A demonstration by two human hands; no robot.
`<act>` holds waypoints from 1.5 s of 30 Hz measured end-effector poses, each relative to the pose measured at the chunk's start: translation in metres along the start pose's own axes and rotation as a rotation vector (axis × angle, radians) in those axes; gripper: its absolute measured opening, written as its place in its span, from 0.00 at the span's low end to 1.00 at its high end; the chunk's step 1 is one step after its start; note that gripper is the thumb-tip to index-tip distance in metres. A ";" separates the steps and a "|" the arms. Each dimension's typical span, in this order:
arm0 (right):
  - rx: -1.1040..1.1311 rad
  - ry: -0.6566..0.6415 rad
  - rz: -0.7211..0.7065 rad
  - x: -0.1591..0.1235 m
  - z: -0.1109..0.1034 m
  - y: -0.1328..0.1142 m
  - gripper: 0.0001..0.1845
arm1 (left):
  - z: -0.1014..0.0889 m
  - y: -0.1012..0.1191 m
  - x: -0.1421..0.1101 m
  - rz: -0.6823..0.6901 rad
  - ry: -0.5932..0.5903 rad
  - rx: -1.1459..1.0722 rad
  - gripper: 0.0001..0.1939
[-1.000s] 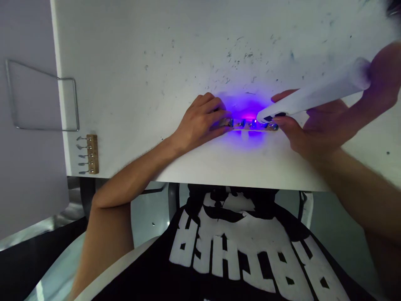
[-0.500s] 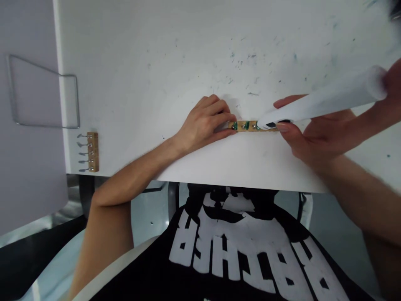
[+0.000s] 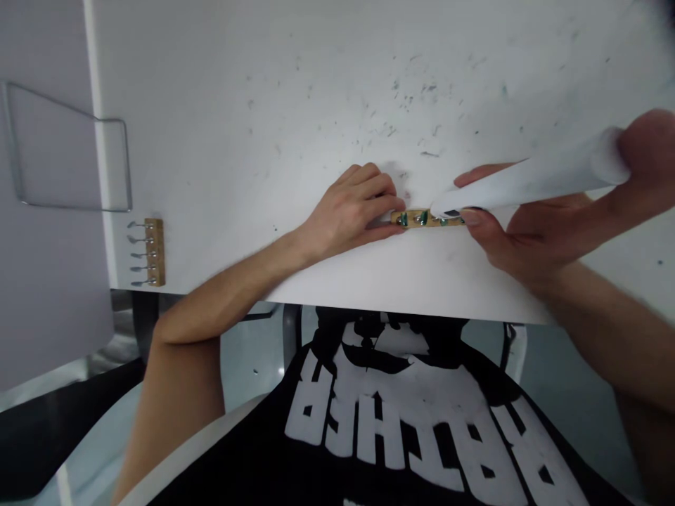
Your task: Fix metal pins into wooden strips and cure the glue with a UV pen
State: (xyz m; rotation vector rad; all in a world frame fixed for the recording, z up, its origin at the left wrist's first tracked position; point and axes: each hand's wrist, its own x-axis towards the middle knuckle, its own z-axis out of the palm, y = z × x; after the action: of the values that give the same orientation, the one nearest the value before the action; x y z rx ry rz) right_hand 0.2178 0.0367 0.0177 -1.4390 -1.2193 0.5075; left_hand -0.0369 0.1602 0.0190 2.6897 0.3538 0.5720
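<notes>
A narrow wooden strip (image 3: 413,218) lies on the white table near its front edge, carrying small metal fittings and green patches. At its left end my left hand (image 3: 358,207) is closed, pinching the strip between thumb and fingers. My right hand (image 3: 548,225) grips a thick white pen-shaped tool (image 3: 532,179) with a black patch near its lower end. The tool stands tilted, its tip down at the right part of the strip. One finger reaches up to the tool's top end. Tip and thumb hide the strip's right part.
On the left, near the front edge of the table (image 3: 221,105), lies another wooden block (image 3: 155,253) with several metal paddle-like pieces sticking out. A bent wire frame (image 3: 126,165) crosses the table's left edge. Dark and green marks (image 3: 416,95) speckle the tabletop.
The strip and my left hand have shifted slightly right. The tool's tip now sits nearer the strip's left end, and its top has dipped a little. Both hands keep their hold.
</notes>
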 end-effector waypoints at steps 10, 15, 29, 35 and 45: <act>-0.280 0.057 -0.226 0.003 -0.002 -0.006 0.41 | 0.000 0.001 0.001 -0.025 -0.027 0.012 0.14; -0.412 0.056 -0.610 0.007 0.003 -0.019 0.25 | 0.003 0.000 -0.001 -0.028 -0.010 -0.003 0.15; -0.402 0.048 -0.333 0.002 0.000 -0.013 0.29 | 0.004 0.001 -0.001 -0.033 -0.002 0.016 0.15; -0.469 0.017 -0.489 -0.004 -0.006 -0.001 0.24 | 0.003 0.000 -0.001 -0.011 0.015 0.024 0.16; -0.406 0.011 -0.063 0.008 0.002 -0.018 0.36 | 0.001 0.000 -0.001 -0.004 -0.002 0.020 0.16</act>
State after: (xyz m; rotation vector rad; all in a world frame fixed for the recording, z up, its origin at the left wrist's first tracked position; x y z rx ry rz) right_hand 0.2125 0.0413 0.0358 -1.7323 -1.4088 0.2134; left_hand -0.0373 0.1599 0.0179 2.7083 0.3662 0.5681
